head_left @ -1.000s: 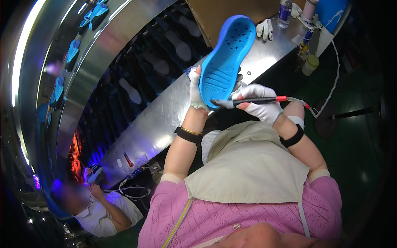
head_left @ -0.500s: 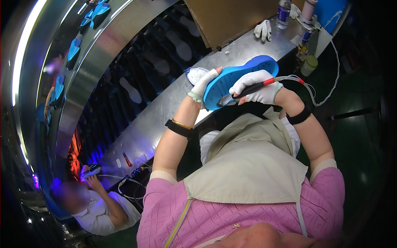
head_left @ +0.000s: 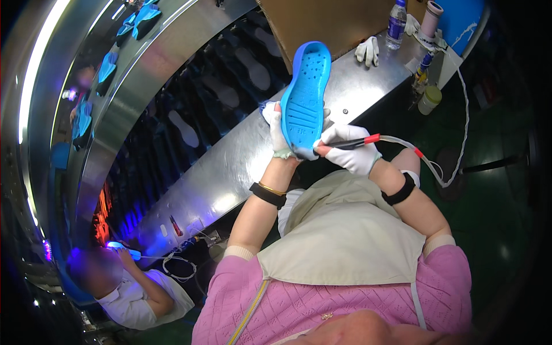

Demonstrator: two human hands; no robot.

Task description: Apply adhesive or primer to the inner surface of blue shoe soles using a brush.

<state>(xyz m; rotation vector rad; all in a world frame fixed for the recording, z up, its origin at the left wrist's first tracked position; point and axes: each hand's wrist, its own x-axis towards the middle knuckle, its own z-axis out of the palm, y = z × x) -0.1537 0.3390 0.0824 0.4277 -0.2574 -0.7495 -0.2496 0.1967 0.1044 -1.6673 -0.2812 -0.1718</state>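
Between left fingers (head_left: pixel 275 127): blue sole (head_left: pixel 306 95) (upright).

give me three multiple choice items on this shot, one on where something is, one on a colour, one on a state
1. Where does the plastic bottle stand?
A. at the far end of the metal counter, near the spare white glove
B. on the floor
C. in the person's lap

2. What colour is the shoe sole?
A. red
B. blue
C. white

3. How is the sole held?
A. lying flat on the counter
B. raised on end in the left hand
C. hanging from a hook

Answers:
1 A, the bottle stands at the counter's far end, close to the glove.
2 B, the whole sole is bright blue.
3 B, the gloved left hand grips its lower end, lifted off the counter, while the right hand puts a pen-like tool to it.
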